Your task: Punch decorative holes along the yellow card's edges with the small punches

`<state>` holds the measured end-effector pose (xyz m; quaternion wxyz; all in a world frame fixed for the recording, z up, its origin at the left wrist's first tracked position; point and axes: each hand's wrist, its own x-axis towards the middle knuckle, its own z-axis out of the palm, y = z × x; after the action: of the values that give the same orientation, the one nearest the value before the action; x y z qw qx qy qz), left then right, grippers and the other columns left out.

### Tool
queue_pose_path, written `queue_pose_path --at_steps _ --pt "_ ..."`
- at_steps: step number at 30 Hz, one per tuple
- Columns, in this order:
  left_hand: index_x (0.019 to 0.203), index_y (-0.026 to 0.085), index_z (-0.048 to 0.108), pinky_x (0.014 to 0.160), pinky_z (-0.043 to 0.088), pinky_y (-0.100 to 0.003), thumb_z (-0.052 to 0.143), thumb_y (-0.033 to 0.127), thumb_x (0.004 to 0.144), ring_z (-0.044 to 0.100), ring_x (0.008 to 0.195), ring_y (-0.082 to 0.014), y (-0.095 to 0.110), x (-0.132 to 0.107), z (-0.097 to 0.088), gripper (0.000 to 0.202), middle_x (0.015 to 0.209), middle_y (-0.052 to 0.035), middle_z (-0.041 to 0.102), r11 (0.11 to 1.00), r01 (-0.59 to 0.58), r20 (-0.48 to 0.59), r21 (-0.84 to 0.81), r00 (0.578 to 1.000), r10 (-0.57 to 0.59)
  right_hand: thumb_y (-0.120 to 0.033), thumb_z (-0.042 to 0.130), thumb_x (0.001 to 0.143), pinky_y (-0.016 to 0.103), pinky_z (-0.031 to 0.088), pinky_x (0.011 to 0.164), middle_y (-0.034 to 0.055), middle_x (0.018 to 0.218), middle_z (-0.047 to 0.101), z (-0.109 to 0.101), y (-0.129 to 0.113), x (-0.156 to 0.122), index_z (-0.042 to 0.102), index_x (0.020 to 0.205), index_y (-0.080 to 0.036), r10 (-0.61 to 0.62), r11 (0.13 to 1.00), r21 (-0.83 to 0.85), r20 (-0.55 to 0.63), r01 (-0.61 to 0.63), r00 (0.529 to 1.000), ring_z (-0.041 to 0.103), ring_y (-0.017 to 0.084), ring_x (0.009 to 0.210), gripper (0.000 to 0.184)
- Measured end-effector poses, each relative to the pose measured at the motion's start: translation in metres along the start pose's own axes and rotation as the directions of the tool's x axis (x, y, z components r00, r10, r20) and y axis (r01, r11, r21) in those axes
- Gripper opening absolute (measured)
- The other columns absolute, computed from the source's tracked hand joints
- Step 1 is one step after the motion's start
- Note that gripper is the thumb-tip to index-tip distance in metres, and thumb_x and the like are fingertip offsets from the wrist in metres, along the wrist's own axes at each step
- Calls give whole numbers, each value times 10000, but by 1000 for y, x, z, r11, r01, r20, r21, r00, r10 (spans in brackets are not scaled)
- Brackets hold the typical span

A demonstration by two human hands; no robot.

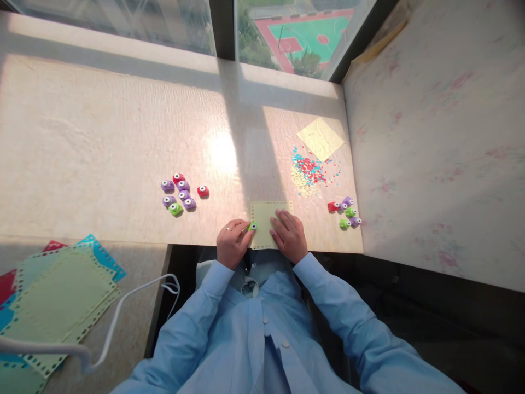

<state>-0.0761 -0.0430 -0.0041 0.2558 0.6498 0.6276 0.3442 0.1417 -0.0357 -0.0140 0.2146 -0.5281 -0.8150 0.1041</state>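
Note:
At the table's front edge lies a pale yellow sheet of paper (262,221) with small punched holes along its borders. My left hand (233,241) has its fingers closed on a small green craft punch (252,226), which sits at the sheet's left edge. My right hand (289,235) lies flat on the right part of the sheet, fingers stretched out. Whether the paper is inside the punch's slot is too small to tell.
Purple, red and green craft punches (184,195) stand to the left, more punches (345,211) to the right. Punched confetti (309,171) is scattered below a yellow square sheet (320,139). Hole-edged coloured sheets (61,301) and a white cable (118,306) are at lower left.

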Motion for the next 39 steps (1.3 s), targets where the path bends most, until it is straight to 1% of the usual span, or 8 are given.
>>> queue_pose_path --at_steps 18,22,25,28,31,35,37,39 --pt "1003 238 756 811 563 -347 638 382 912 688 845 -206 2 0 1 207 973 -66 735 1000 -1 -17 10 1000 1 -307 525 990 547 397 1133 133 1465 565 2 2 0 636 1318 -222 17 999 39 12 -17 1000 458 302 1410 357" --pt "1020 237 746 802 566 -340 633 385 910 687 845 -204 2 0 1 216 1004 -71 732 1000 -2 -22 2 1000 2 -298 537 988 539 426 1121 152 1437 586 3 2 0 650 1284 -191 -5 998 59 -42 7 999 482 306 1392 335" --pt "1020 237 737 796 564 -337 636 381 904 684 847 -204 1 0 1 210 1018 -72 727 1000 0 -17 -16 1000 -1 -267 510 996 508 479 1091 145 1362 640 2 4 -2 670 1227 -191 16 986 167 -162 12 987 549 275 1331 292" --pt "1030 224 719 777 562 -327 625 387 908 672 834 -193 2 0 0 225 1039 -77 719 998 19 -26 -68 999 -21 -253 464 1003 481 527 1044 122 1218 708 -2 5 -5 697 1127 -202 161 948 315 -325 -54 932 633 247 1213 269" --pt "1055 202 698 734 557 -309 614 402 901 645 782 -169 3 2 -5 266 1043 -80 704 981 72 -56 -180 995 -83 -315 464 996 484 533 1022 113 1140 727 -6 5 -7 712 1069 -203 377 872 453 -385 -183 843 661 254 1139 281" --pt "1047 183 679 588 510 -268 598 444 881 586 637 -136 6 7 -16 320 875 -43 693 916 252 8 -312 965 -262 -424 475 969 430 580 884 122 1104 722 -8 7 -7 715 1063 -174 693 642 678 -313 -358 649 684 250 1018 359" --pt "878 189 665 534 468 -256 602 480 868 547 578 -130 8 10 -20 298 701 -3 632 889 323 63 -325 945 -321 -464 490 950 389 589 809 124 1085 720 -7 10 -7 713 1032 -162 785 524 759 -253 -388 566 687 233 952 384" --pt "616 211 536 476 399 -245 609 519 855 466 508 -113 8 16 -22 397 538 32 487 887 355 115 -295 935 -336 -484 517 931 372 586 793 122 1066 720 -6 15 -7 709 1005 -158 820 460 802 -220 -381 528 685 221 920 385"
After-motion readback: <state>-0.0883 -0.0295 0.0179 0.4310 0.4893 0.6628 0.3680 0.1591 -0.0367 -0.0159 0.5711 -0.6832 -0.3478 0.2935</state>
